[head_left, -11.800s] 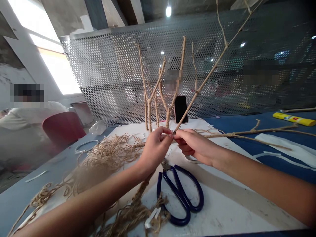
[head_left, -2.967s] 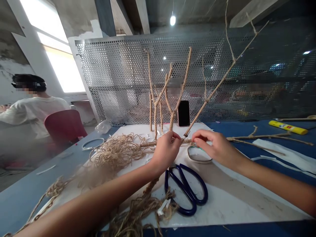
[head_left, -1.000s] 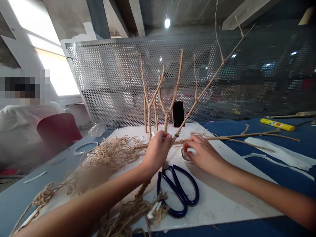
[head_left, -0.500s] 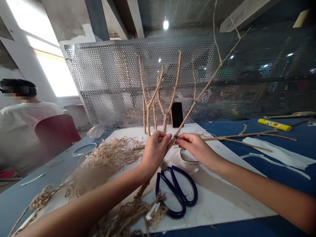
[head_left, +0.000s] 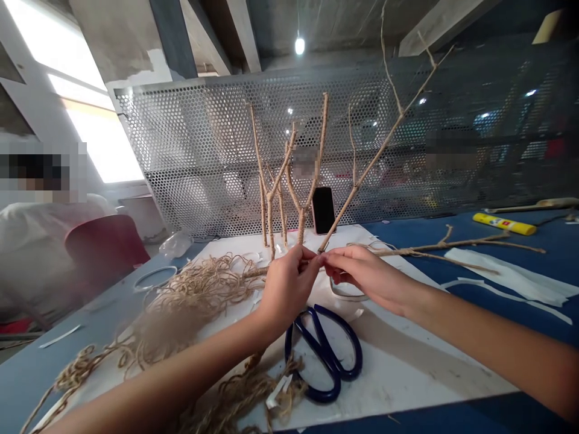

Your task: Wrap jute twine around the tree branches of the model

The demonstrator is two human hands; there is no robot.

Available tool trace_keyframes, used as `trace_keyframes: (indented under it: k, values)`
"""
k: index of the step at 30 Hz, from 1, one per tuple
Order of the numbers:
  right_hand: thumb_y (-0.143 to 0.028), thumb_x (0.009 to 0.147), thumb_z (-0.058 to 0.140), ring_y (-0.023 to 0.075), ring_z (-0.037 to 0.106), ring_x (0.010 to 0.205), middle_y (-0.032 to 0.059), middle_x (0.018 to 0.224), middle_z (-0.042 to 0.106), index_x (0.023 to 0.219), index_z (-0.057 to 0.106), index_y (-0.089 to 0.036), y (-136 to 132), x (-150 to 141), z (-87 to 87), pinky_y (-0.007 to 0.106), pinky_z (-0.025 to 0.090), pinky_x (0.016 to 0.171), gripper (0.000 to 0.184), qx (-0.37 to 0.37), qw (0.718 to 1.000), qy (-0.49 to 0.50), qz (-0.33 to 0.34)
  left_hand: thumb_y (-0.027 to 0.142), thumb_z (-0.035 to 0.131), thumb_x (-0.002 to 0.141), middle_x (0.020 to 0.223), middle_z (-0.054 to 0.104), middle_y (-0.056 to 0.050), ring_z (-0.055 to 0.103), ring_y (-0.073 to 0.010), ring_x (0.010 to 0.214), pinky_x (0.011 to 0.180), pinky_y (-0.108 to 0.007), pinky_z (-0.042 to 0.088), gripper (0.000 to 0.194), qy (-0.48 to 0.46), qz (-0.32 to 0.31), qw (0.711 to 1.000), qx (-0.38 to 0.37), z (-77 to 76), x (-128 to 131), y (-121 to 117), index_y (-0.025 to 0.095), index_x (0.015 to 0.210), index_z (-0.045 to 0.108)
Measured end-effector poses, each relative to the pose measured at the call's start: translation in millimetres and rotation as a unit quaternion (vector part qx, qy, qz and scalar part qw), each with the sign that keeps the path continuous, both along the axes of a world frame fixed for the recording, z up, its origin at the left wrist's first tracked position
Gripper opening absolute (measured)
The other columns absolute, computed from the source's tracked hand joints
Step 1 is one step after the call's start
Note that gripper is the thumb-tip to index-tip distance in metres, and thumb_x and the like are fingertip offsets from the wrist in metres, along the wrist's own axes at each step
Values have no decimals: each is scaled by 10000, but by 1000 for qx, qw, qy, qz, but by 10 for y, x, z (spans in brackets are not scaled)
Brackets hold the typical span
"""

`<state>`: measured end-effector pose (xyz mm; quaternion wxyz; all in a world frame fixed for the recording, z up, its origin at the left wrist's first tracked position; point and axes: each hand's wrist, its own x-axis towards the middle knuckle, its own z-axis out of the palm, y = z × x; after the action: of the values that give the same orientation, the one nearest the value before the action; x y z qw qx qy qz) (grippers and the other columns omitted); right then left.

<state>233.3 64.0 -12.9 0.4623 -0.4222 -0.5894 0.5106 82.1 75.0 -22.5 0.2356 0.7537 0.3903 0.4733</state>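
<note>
A long forked branch (head_left: 380, 154) slants up to the right from my hands. My left hand (head_left: 289, 286) is closed around its lower part. My right hand (head_left: 357, 271) pinches at the branch just beside the left thumb; what lies between its fingertips is hidden. Below my hands, scissors (head_left: 323, 355) with dark blue handles lie on the white sheet (head_left: 398, 367), their blades mostly covered by my left hand. Left of my hands spreads a tangled heap of jute twine (head_left: 212, 280), with more twine (head_left: 244, 392) in front.
Twine-wrapped branches (head_left: 270, 211) stand behind my hands, near a phone (head_left: 324, 211) and a perforated metal screen (head_left: 203, 157). At right lie another branch (head_left: 434, 247), a yellow tube (head_left: 504, 224) and white paper (head_left: 511, 277). A person (head_left: 40, 241) sits at left.
My right hand has moved left and its fingers now meet my left thumb at the branch. My left hand has shifted slightly, covering more of the scissors' pivot.
</note>
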Motion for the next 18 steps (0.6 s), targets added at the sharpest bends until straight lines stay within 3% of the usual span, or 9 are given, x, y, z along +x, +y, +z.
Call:
trace_keyframes:
  k: [3,9,15,18]
  values:
    - [-324,757,591,104,415,601,2,653,493,647,590,-157,22,18,8,251,325,567,199,-37,998,33,27,344,488,821,545,532,27,437,-103,500,480,-195,297,209,61,38,997,26,-3,9,-13,178,724,568]
    - [-265,719,646,81,408,551,-14,625,486,640,595,-155,83,41,-39,219,320,504,144,-133,983,119,39,312,475,820,564,530,23,417,-103,512,487,-190,278,171,105,48,992,44,-28,18,-15,186,787,586]
    - [-289,743,639,80,401,578,2,679,500,681,619,-135,135,128,-69,218,328,535,167,-117,977,96,149,317,503,790,507,451,46,361,-97,474,471,-196,243,149,114,60,991,38,3,24,-53,190,756,574]
    - [-329,725,656,79,385,564,-7,661,483,698,622,-131,142,135,-72,223,324,536,203,-121,975,83,165,313,500,785,486,428,51,360,-98,462,461,-198,226,146,102,45,993,26,11,12,-56,189,733,558]
